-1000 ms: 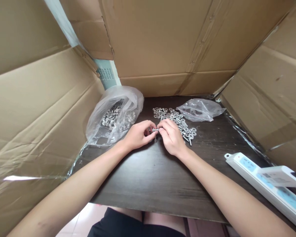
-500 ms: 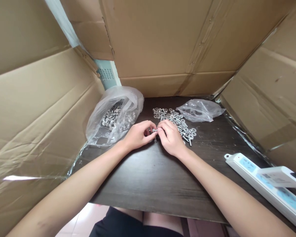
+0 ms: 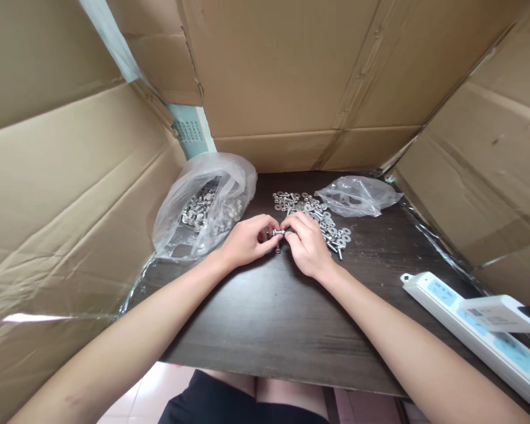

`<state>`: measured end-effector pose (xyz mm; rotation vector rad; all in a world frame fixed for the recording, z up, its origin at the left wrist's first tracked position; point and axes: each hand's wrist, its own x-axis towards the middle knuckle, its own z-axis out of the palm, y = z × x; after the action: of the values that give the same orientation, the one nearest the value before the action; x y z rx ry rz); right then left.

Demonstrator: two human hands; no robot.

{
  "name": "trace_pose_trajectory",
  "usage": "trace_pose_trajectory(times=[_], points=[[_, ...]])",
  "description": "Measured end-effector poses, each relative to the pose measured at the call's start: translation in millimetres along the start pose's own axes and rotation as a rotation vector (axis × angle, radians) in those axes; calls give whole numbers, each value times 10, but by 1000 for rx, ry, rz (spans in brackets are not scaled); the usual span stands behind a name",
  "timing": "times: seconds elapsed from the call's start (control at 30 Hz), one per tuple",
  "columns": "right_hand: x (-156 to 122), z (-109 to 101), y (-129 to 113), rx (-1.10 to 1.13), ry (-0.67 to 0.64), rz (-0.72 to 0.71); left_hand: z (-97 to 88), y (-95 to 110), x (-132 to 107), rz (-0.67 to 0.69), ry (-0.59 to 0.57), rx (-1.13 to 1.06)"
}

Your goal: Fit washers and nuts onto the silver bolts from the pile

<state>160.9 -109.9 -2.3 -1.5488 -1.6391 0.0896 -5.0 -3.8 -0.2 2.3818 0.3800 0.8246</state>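
Pinching one bolt tightly between left hand and right hand. Best kept level, turned gently, clear of the pile at one o'clock

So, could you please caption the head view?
Left hand and right hand pinch a small bolt beside loose fasteners.

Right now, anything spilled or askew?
Bolts and washers lie loose on the table beside a flattened plastic bag. A white device lies crooked across the power strip. Left hand and right hand pinch one bolt.
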Motion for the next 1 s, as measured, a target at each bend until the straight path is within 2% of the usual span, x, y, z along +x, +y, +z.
trace_pose_trajectory(times=[0.83,1.0], points=[[13,25,16,5,-51,-1,3,7,-3,26,5,-23],[6,18,17,34,-21,13,0,8,-2,6,15,-25]])
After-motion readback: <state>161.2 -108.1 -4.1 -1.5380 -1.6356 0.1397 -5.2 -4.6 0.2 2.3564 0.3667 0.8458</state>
